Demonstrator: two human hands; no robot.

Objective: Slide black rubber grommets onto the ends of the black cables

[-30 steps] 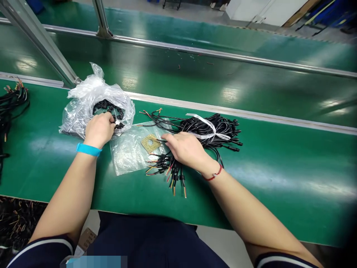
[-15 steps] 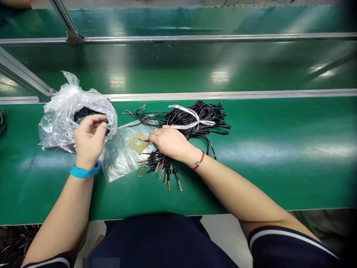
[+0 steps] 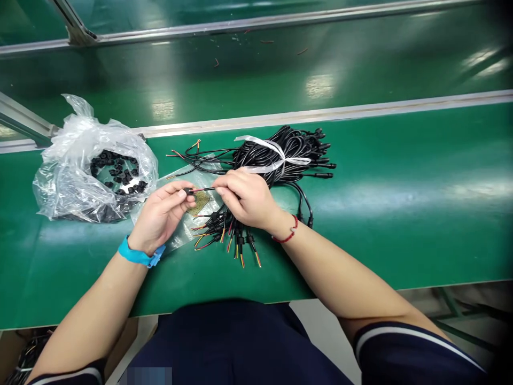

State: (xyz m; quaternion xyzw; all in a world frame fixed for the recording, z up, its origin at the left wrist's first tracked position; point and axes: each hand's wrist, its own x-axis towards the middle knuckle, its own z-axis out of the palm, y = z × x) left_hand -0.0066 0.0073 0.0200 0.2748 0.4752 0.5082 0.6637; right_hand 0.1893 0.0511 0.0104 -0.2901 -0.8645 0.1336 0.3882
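My left hand (image 3: 158,214) pinches a small black plastic part (image 3: 188,191) between thumb and fingers. Against that part lies the stripped end of a black cable (image 3: 208,188), its thin coloured wires showing. The cable is gripped just behind those wires by my right hand (image 3: 248,198), its fingers closed. Behind my right hand rests a bundle of black cables (image 3: 260,158) tied with a white strip (image 3: 285,160). Several cable ends (image 3: 240,240) with red and yellow wires fan out below it, some carrying black fittings.
At left stands a clear plastic bag (image 3: 60,176), its opening showing many small black parts (image 3: 120,171). A flat clear bag (image 3: 180,230) lies under my hands, with a yellowish square piece (image 3: 200,203) on it. A metal rail (image 3: 352,111) borders the green bench (image 3: 401,214).
My left hand has moved right, from the bag opening to the cable end, with a small black part in its fingers. My right hand still holds the cable. The view has tilted slightly.
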